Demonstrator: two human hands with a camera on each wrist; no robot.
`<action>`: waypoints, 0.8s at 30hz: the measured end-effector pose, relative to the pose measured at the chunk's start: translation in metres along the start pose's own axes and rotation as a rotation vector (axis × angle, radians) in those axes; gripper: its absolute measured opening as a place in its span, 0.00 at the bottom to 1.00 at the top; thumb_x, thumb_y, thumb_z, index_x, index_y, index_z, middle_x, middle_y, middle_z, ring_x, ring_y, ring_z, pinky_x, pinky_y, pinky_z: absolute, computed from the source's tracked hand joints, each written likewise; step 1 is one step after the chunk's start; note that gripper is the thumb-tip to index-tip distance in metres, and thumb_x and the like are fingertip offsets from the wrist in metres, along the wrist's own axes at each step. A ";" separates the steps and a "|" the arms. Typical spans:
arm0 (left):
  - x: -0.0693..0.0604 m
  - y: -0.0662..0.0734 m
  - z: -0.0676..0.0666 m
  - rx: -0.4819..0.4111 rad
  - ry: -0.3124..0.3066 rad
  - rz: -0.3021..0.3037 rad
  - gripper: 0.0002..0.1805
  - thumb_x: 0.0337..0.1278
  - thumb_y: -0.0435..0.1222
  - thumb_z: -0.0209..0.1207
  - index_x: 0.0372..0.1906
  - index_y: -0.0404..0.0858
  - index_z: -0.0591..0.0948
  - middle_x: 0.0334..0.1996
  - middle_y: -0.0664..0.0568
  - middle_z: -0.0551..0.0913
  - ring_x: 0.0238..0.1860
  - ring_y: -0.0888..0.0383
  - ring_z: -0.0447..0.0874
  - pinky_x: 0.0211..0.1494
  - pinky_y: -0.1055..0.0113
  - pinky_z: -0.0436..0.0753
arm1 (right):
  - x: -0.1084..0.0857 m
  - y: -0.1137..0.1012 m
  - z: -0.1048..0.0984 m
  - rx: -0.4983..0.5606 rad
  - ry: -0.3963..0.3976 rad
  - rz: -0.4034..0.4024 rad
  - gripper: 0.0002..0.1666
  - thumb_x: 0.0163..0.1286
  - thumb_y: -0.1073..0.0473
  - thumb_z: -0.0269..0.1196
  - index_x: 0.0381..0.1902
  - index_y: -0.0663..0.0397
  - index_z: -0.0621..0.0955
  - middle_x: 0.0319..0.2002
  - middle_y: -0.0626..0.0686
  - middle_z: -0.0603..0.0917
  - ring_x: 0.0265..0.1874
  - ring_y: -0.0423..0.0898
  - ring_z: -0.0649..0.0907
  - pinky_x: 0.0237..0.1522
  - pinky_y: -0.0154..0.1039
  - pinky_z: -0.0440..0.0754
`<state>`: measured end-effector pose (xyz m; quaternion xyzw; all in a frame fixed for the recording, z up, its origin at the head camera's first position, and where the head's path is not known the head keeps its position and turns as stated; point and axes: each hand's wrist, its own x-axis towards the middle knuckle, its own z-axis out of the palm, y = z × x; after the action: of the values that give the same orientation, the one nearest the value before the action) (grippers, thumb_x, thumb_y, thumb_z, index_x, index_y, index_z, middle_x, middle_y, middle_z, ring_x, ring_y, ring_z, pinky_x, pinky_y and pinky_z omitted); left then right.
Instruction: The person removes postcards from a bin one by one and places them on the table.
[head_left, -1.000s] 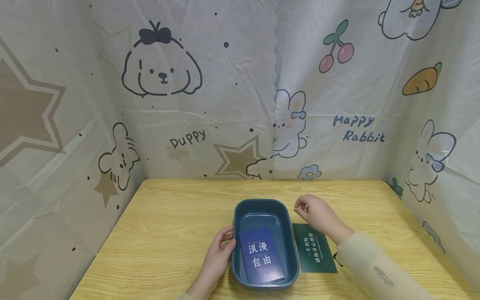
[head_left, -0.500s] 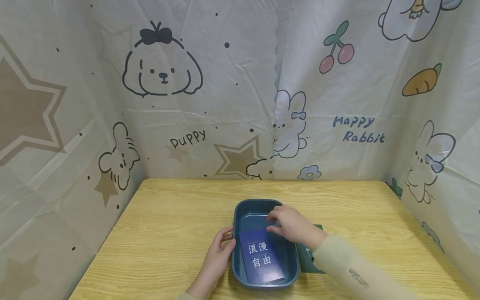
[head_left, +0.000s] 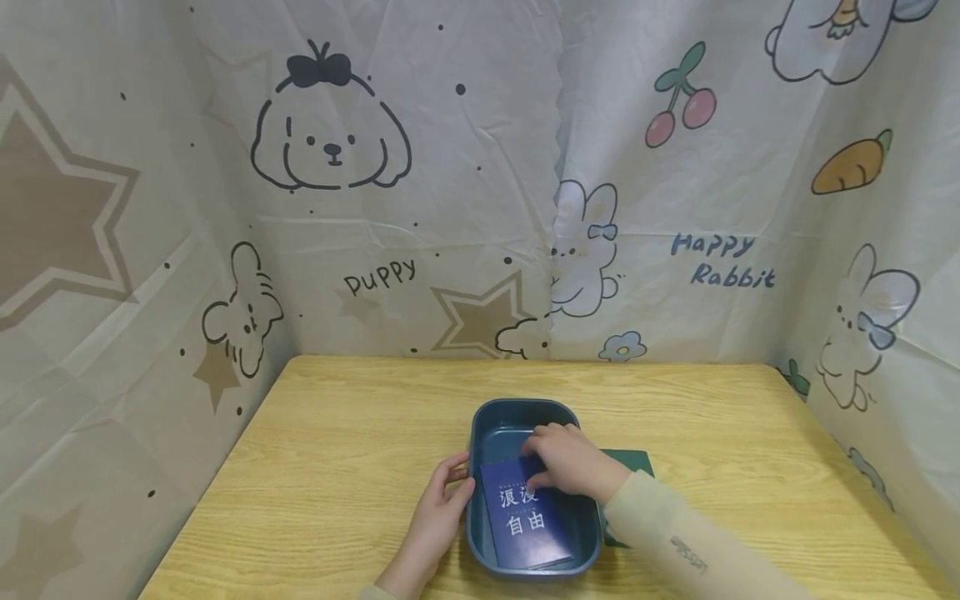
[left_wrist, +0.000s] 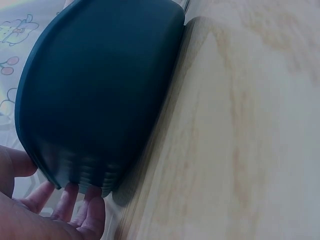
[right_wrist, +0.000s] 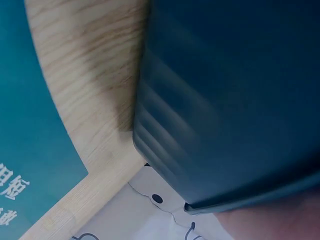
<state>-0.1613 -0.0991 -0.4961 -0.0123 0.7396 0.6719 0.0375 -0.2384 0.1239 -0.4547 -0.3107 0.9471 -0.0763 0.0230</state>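
Note:
A dark blue oblong tray (head_left: 534,569) stands on the table. In it lies a blue booklet (head_left: 517,533) with white characters, slightly tilted. My left hand (head_left: 438,508) rests its fingertips against the tray's left side; in the left wrist view its fingers (left_wrist: 66,201) touch the outer wall and the thumb is close by the rim. My right hand (head_left: 570,460) reaches over the tray's right rim, thumb above the booklet's face and fingers near its upper edge, with a gap between them. Whether they touch the booklet cannot be told.
A green card (head_left: 632,460) with white characters lies right of the tray, mostly hidden by my right sleeve (head_left: 667,521). The wooden table (head_left: 360,433) is enclosed by a printed cloth (head_left: 420,125) at the back and both sides.
My right hand has moved left from above the green card into the tray, then a little further over the booklet. The left hand has stayed at the tray's side.

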 end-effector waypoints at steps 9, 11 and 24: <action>0.000 0.000 0.000 -0.015 -0.010 -0.005 0.24 0.78 0.35 0.52 0.73 0.36 0.69 0.63 0.35 0.74 0.61 0.43 0.81 0.60 0.54 0.85 | 0.004 -0.002 0.003 -0.028 -0.024 0.050 0.24 0.55 0.48 0.79 0.48 0.51 0.88 0.47 0.51 0.87 0.52 0.53 0.84 0.53 0.50 0.79; 0.001 0.000 0.000 -0.016 -0.011 -0.007 0.24 0.79 0.35 0.52 0.73 0.37 0.69 0.63 0.35 0.74 0.61 0.44 0.81 0.60 0.54 0.85 | 0.005 -0.002 0.003 -0.024 -0.029 0.058 0.24 0.55 0.48 0.80 0.48 0.51 0.88 0.47 0.52 0.87 0.52 0.53 0.84 0.53 0.50 0.79; 0.001 -0.001 0.001 -0.018 -0.008 0.011 0.23 0.78 0.35 0.52 0.72 0.35 0.69 0.62 0.34 0.74 0.60 0.44 0.81 0.60 0.55 0.85 | 0.009 -0.002 0.004 0.000 -0.028 0.079 0.24 0.54 0.48 0.81 0.45 0.51 0.85 0.43 0.50 0.87 0.46 0.50 0.84 0.51 0.48 0.80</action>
<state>-0.1617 -0.0985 -0.4977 -0.0057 0.7335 0.6787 0.0365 -0.2440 0.1169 -0.4581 -0.2741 0.9583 -0.0711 0.0394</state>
